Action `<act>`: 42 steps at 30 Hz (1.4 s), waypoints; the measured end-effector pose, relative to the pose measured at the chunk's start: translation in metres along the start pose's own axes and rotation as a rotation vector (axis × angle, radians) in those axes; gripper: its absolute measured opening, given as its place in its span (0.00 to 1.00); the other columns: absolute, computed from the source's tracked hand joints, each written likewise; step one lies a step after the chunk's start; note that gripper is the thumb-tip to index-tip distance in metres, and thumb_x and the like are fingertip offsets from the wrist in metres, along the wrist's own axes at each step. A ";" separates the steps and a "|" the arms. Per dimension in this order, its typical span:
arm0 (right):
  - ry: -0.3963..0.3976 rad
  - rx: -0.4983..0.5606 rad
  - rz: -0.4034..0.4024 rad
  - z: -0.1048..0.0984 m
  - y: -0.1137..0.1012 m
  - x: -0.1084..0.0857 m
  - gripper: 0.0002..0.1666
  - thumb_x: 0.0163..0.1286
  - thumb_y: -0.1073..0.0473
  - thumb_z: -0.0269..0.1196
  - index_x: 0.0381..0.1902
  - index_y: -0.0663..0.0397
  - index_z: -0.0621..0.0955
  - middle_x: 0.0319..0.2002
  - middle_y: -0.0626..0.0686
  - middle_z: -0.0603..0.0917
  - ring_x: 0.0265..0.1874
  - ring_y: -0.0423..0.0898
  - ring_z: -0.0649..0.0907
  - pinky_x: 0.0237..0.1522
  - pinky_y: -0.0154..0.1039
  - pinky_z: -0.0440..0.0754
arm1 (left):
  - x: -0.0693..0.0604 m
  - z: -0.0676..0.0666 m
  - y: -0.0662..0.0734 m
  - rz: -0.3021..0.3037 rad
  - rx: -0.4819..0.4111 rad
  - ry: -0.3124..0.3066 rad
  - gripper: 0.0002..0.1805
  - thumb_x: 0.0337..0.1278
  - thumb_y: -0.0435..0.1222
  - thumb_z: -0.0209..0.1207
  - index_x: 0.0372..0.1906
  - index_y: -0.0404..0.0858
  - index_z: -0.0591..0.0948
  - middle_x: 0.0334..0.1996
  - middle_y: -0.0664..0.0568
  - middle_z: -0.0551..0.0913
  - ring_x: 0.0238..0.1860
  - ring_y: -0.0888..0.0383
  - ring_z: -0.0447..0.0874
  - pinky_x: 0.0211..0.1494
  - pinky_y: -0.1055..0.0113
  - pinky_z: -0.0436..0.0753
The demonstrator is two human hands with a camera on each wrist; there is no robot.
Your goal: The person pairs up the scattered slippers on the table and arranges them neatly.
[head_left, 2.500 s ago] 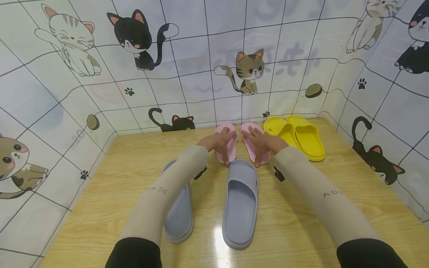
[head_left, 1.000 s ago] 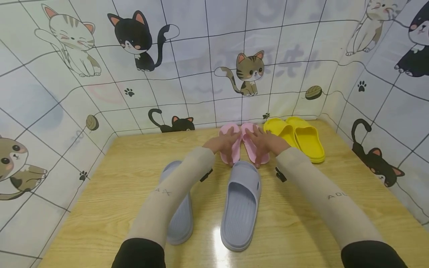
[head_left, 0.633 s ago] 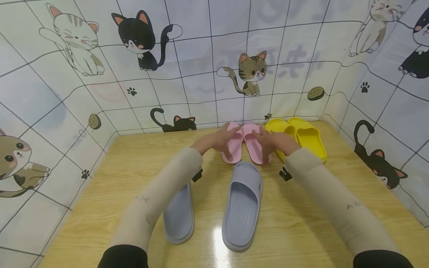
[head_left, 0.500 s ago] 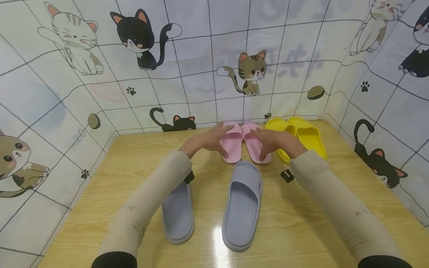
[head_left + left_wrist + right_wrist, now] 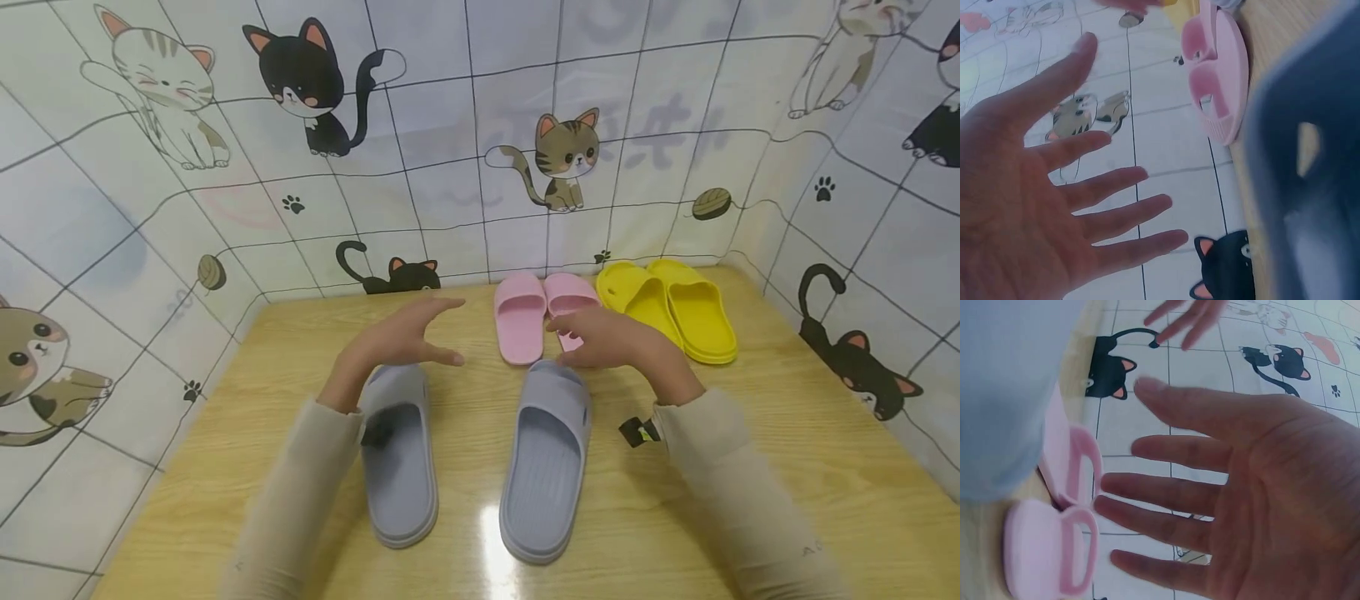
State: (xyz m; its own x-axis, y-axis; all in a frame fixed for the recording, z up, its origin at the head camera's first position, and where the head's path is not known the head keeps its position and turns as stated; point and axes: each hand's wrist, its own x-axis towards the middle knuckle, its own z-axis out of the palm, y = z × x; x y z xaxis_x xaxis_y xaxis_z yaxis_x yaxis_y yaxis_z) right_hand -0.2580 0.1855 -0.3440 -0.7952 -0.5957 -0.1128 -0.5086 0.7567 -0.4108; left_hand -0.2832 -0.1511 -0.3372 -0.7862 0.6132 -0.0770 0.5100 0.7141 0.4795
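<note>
Left hand (image 5: 397, 337), fingers spread wide, hangs near a grey slide sandal (image 5: 402, 492); right hand (image 5: 609, 340), likewise wide, near pink slide sandals (image 5: 521, 325); right sleeve (image 5: 738, 467) lettering (image 5: 812, 548) blurred

The head view looked forward and down from above; both wrist views, close and turned sideways, shared its pink slides (image 5: 520, 329), right of centre.

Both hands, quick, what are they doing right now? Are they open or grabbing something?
Left hand: open, fingers apart, holding nothing.
Right hand: open too, holding nothing.
</note>
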 end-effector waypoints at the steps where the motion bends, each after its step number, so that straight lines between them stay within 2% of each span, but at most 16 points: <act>1: -0.015 0.011 0.003 0.003 -0.001 0.000 0.32 0.70 0.55 0.68 0.68 0.60 0.77 0.63 0.61 0.84 0.60 0.63 0.83 0.63 0.58 0.81 | -0.004 0.002 -0.003 -0.002 0.001 0.007 0.53 0.55 0.54 0.73 0.81 0.43 0.60 0.81 0.47 0.62 0.81 0.44 0.59 0.81 0.44 0.62; 6: -0.104 0.072 0.051 0.013 -0.008 -0.001 0.39 0.70 0.47 0.69 0.71 0.61 0.73 0.63 0.66 0.82 0.61 0.63 0.81 0.63 0.58 0.81 | -0.022 0.009 -0.017 -0.042 -0.050 0.028 0.53 0.54 0.46 0.76 0.81 0.42 0.61 0.80 0.43 0.62 0.73 0.36 0.70 0.75 0.41 0.71; 10: -0.154 0.072 0.062 0.019 -0.012 0.001 0.45 0.69 0.42 0.69 0.74 0.60 0.69 0.63 0.67 0.81 0.62 0.62 0.81 0.65 0.59 0.79 | -0.035 0.011 -0.025 -0.117 -0.041 0.016 0.52 0.55 0.43 0.75 0.81 0.39 0.60 0.78 0.37 0.62 0.75 0.36 0.66 0.76 0.39 0.68; 13: -0.178 0.074 0.067 0.023 -0.014 0.000 0.45 0.68 0.40 0.70 0.73 0.59 0.70 0.63 0.66 0.82 0.62 0.61 0.81 0.65 0.59 0.79 | -0.043 0.010 -0.029 -0.182 0.009 -0.048 0.51 0.55 0.46 0.74 0.80 0.38 0.62 0.78 0.35 0.63 0.78 0.37 0.61 0.77 0.38 0.65; 15: -0.194 0.072 0.070 0.026 -0.014 0.000 0.44 0.67 0.40 0.70 0.72 0.58 0.72 0.62 0.64 0.82 0.61 0.59 0.81 0.64 0.58 0.79 | -0.047 0.009 -0.029 -0.217 0.018 -0.101 0.50 0.55 0.48 0.74 0.79 0.39 0.63 0.78 0.35 0.64 0.78 0.36 0.60 0.77 0.37 0.65; 19: -0.214 0.069 0.051 0.030 -0.014 0.001 0.42 0.68 0.38 0.69 0.71 0.56 0.74 0.62 0.63 0.83 0.62 0.59 0.81 0.64 0.57 0.80 | -0.055 0.007 -0.028 -0.274 -0.011 -0.177 0.48 0.51 0.52 0.75 0.76 0.41 0.68 0.74 0.37 0.71 0.75 0.37 0.67 0.74 0.39 0.70; 22: -0.220 0.064 0.037 0.030 -0.015 0.001 0.41 0.69 0.39 0.68 0.71 0.55 0.74 0.63 0.62 0.83 0.62 0.59 0.81 0.64 0.57 0.80 | -0.056 0.007 -0.028 -0.311 -0.037 -0.215 0.45 0.49 0.51 0.77 0.72 0.42 0.72 0.70 0.39 0.75 0.70 0.40 0.72 0.71 0.40 0.73; 25: -0.228 0.062 0.035 0.029 -0.017 0.001 0.42 0.68 0.38 0.69 0.71 0.55 0.74 0.63 0.62 0.83 0.63 0.59 0.81 0.64 0.57 0.80 | -0.055 0.006 -0.028 -0.320 -0.038 -0.237 0.43 0.48 0.49 0.78 0.70 0.43 0.75 0.68 0.40 0.77 0.69 0.40 0.74 0.70 0.41 0.74; 31: -0.261 0.066 0.069 0.028 -0.027 0.000 0.47 0.59 0.40 0.75 0.72 0.50 0.74 0.65 0.62 0.81 0.64 0.58 0.79 0.65 0.56 0.80 | -0.056 0.005 -0.030 -0.307 0.003 -0.244 0.43 0.47 0.50 0.78 0.70 0.41 0.77 0.68 0.40 0.77 0.70 0.40 0.74 0.72 0.42 0.74; 36: -0.279 0.048 0.055 0.030 -0.032 0.000 0.43 0.60 0.43 0.76 0.70 0.50 0.75 0.66 0.60 0.80 0.64 0.55 0.78 0.67 0.56 0.77 | -0.056 0.005 -0.029 -0.322 -0.006 -0.251 0.43 0.47 0.49 0.78 0.70 0.42 0.77 0.69 0.41 0.76 0.70 0.42 0.74 0.72 0.42 0.74; 42: -0.292 0.013 -0.009 0.033 -0.041 0.000 0.38 0.61 0.47 0.75 0.67 0.48 0.77 0.62 0.53 0.82 0.57 0.49 0.78 0.65 0.52 0.78 | -0.055 0.005 -0.029 -0.321 -0.007 -0.250 0.43 0.47 0.48 0.78 0.70 0.42 0.77 0.69 0.41 0.76 0.69 0.42 0.74 0.72 0.43 0.74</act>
State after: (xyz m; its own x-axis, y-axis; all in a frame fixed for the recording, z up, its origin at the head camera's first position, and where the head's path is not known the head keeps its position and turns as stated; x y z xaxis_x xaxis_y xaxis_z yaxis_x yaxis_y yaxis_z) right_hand -0.2263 0.1459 -0.3569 -0.6612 -0.6562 -0.3638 -0.5097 0.7486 -0.4240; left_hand -0.2529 -0.2034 -0.3514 -0.7956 0.4232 -0.4334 0.2491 0.8808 0.4027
